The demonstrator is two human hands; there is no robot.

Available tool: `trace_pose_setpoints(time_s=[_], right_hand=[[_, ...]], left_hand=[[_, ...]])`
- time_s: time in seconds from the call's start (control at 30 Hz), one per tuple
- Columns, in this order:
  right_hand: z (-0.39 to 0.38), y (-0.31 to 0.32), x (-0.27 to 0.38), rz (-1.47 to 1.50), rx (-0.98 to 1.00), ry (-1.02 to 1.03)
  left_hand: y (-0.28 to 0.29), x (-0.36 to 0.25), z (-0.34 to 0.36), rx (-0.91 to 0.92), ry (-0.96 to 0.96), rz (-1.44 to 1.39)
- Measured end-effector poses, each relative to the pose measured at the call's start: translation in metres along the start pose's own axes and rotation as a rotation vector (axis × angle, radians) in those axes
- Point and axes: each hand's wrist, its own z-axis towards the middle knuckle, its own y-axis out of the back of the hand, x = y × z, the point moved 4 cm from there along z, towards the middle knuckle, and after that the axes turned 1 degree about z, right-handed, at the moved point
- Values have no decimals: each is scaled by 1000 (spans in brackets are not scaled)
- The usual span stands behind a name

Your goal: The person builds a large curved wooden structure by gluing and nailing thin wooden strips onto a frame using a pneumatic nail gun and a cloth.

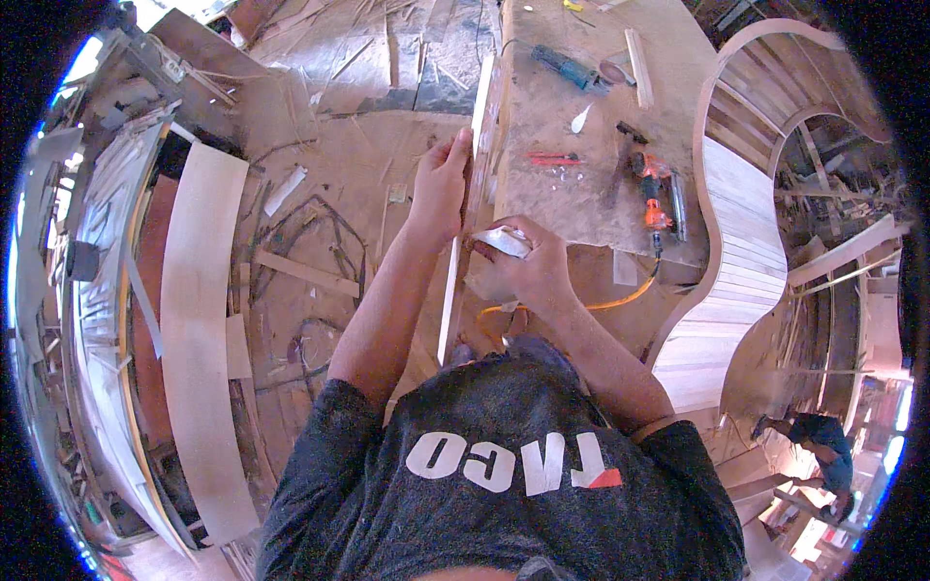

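A long, narrow wooden strip (450, 300) stands on edge in front of me, its pale edge facing up and running away from my body along the left side of the workbench. My left hand (442, 189) is closed around it past its middle, thumb near the top edge. Nearer to me, my right hand (542, 269) grips a small, white, folded or crumpled piece (506, 240) beside the strip's right face. Whether that piece is paper, cloth or a packet cannot be made out. The fingertips of my right hand are close to the strip or touching it.
On the workbench (552, 208) lie an orange air nailer (656, 189) with an orange hose (620, 298), a teal power tool (567, 68), a red tool (554, 159) and a wood strip (639, 68). A wavy slatted wooden panel (741, 232) stands right; a curved board (201, 320) left. A person (823, 450) works at far right.
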Motion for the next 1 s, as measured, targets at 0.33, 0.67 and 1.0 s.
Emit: trace_pose_setpoints(time_s=[0.33, 0.67, 1.0], right_hand=[[-11, -13, -9, 11, 127, -103], [-19, -12, -12, -42, 237, -58], [-26, -10, -27, -113, 338, -90]], left_hand=[[13, -10, 40, -75, -65, -114], [33, -23, 70, -153, -139, -277], [54, -41, 86, -231, -193, -285]])
